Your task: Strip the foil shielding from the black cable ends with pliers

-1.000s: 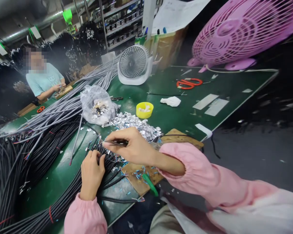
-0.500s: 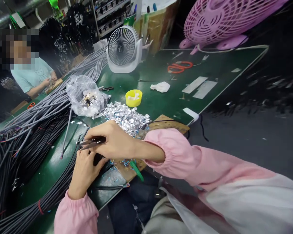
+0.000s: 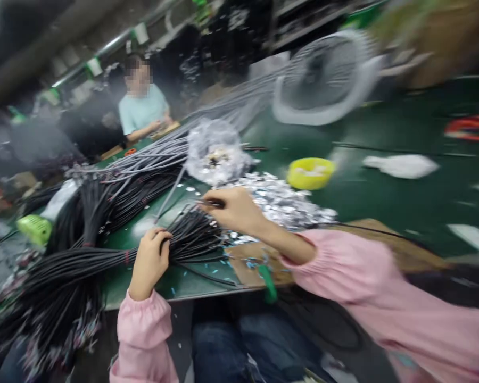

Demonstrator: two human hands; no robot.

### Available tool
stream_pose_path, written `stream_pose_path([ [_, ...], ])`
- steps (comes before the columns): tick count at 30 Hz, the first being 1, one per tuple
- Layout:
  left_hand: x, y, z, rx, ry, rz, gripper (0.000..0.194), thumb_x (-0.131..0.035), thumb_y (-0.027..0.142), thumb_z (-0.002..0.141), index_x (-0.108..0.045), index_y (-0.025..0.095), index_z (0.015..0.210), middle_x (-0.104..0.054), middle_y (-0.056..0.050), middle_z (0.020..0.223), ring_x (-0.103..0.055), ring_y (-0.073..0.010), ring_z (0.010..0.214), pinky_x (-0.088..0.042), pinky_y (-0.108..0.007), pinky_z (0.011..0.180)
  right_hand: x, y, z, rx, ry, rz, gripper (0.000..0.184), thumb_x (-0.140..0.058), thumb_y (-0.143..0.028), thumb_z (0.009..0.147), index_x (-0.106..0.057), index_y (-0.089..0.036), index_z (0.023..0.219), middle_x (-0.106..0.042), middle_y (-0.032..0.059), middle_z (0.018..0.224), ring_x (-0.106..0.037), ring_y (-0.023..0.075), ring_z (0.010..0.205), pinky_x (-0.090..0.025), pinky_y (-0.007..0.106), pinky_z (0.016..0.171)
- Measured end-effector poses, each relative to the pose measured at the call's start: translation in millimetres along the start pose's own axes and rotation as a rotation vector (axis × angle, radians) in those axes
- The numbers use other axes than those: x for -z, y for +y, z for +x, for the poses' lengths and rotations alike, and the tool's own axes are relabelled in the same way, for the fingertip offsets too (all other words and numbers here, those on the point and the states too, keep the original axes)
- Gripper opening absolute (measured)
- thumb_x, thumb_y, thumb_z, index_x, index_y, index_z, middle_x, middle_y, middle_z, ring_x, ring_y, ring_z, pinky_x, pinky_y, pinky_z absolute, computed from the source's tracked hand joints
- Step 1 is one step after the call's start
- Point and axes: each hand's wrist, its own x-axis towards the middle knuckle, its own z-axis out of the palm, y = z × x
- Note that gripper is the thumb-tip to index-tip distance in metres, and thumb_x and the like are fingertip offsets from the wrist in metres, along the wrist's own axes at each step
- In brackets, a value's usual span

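Note:
My left hand (image 3: 149, 258) is closed round a bundle of black cables (image 3: 91, 266) that lies along the front of the green table. A red tie circles the bundle left of the hand, and its loose ends fan out to the right. My right hand (image 3: 239, 213) is closed on dark-handled scissors (image 3: 213, 203), mostly hidden by the fingers, just above those cable ends. Behind the right hand spreads a heap of silvery foil scraps (image 3: 283, 197). A clear plastic bag (image 3: 213, 149) with bits inside stands beside the heap.
A yellow dish (image 3: 311, 174) sits right of the scraps, with a white fan (image 3: 323, 80) behind it. Grey cables (image 3: 155, 151) run along the far left. Cardboard (image 3: 391, 244) and a green strip (image 3: 266, 284) lie at the front edge. A co-worker (image 3: 143, 109) sits across the table.
The view has swung left and is blurred. My hands have moved apart: the left has gone down the bundle to the left, while the right stays by the cable ends with the scissors.

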Motion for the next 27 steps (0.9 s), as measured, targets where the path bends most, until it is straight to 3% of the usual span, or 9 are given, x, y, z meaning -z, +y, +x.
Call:
stream_pose_path([
  [5, 33.5, -14.7, -54.7, 0.205, -0.134, 0.34, 0.062, -0.042, -0.002, 0.064, -0.049, 0.02, 0.121, -0.053, -0.008, 0.122, -0.045, -0.0199, 0.115, -0.029, -0.04, 0.104, -2.6, 0.3, -5.8, 0.072, -0.042, 0.031, 0.02, -0.054, -0.028, 0.075, -0.067, -0.017, 0.063, -0.062, 0.002, 0.052, -0.047, 0.0101, 0.043, -0.03, 0.023, 0.044],
  [8, 35.0, -18.7, -52.1, 0.272, -0.248, 0.565, 0.066, -0.044, -0.001, 0.065, -0.045, 0.02, 0.127, -0.055, -0.009, 0.122, -0.044, -0.0228, 0.118, -0.017, -0.047, 0.107, -5.7, 0.3, -8.4, 0.103, -0.075, 0.035, 0.021, -0.055, -0.031, 0.075, -0.068, -0.017, 0.065, -0.061, 0.0016, 0.051, -0.046, 0.01, 0.042, -0.03, 0.023, 0.043],
  [10, 35.8, -18.2, -39.5, 0.27, -0.265, 0.595, 0.055, -0.045, 0.002, 0.069, -0.052, 0.018, 0.121, -0.063, -0.011, 0.107, -0.053, -0.0238, 0.106, -0.029, -0.043, 0.1, -7.3, 0.4, -8.3, 0.1, -0.09, 0.016, 0.02, -0.054, -0.028, 0.074, -0.069, -0.017, 0.066, -0.061, 0.0012, 0.05, -0.047, 0.0101, 0.043, -0.031, 0.022, 0.045],
  [12, 44.6, -16.3, -25.0, 0.24, -0.274, 0.58, 0.042, -0.051, 0.01, 0.071, -0.061, 0.02, 0.111, -0.068, -0.011, 0.092, -0.062, -0.0258, 0.089, -0.042, -0.037, 0.083, -7.4, 0.7, -6.1, 0.075, -0.077, -0.005, 0.018, -0.055, -0.024, 0.072, -0.069, -0.015, 0.066, -0.061, 0.0015, 0.051, -0.049, 0.0105, 0.045, -0.033, 0.022, 0.047],
  [15, 77.1, -21.6, -5.6, 0.182, -0.28, 0.556, 0.038, -0.059, 0.03, 0.071, -0.064, 0.025, 0.108, -0.07, -0.01, 0.088, -0.064, -0.0291, 0.082, -0.045, -0.035, 0.072, -4.7, 1.5, 0.3, 0.05, -0.013, -0.021, 0.014, -0.056, -0.016, 0.069, -0.069, -0.014, 0.066, -0.063, 0.0016, 0.055, -0.05, 0.0098, 0.049, -0.033, 0.02, 0.05],
  [17, 104.8, -33.4, 6.2, 0.263, -0.365, 0.47, 0.045, -0.063, 0.04, 0.067, -0.064, 0.027, 0.11, -0.071, -0.006, 0.085, -0.064, -0.0285, 0.083, -0.044, -0.032, 0.072, -1.4, 1.2, 4.1, 0.036, 0.067, 0.0, 0.012, -0.057, -0.014, 0.069, -0.069, -0.013, 0.066, -0.063, 0.0014, 0.056, -0.049, 0.0088, 0.049, -0.033, 0.02, 0.05],
  [20, 135.5, -56.1, 22.1, 0.318, -0.527, 0.165, 0.039, -0.063, 0.045, 0.064, -0.066, 0.019, 0.093, -0.069, 0.0, 0.085, -0.062, -0.0231, 0.08, -0.044, -0.026, 0.072, 4.9, -2.1, 5.2, 0.036, 0.159, 0.08, 0.012, -0.056, -0.014, 0.07, -0.067, -0.012, 0.065, -0.061, 0.0007, 0.055, -0.046, 0.008, 0.048, -0.032, 0.02, 0.049],
  [24, 136.1, -82.7, 38.5, 0.479, -0.745, -0.005, 0.035, -0.061, 0.05, 0.057, -0.059, 0.017, 0.063, -0.059, 0.002, 0.057, -0.054, -0.0152, 0.057, -0.041, -0.022, 0.056, 12.3, -9.5, -1.4, 0.073, 0.178, 0.212, 0.014, -0.055, -0.017, 0.072, -0.066, -0.011, 0.065, -0.062, 0.0021, 0.057, -0.048, 0.0082, 0.05, -0.034, 0.02, 0.05],
  [27, 119.1, -100.2, 49.2, 0.567, -0.939, -0.109, 0.042, -0.061, 0.059, 0.051, -0.053, 0.017, 0.053, -0.056, 0.0, 0.052, -0.048, -0.0119, 0.049, -0.038, -0.022, 0.05, 12.0, -16.6, -12.1, 0.087, 0.053, 0.267, 0.013, -0.054, -0.015, 0.073, -0.066, -0.012, 0.068, -0.063, 0.0021, 0.06, -0.052, 0.0084, 0.053, -0.036, 0.019, 0.051],
])
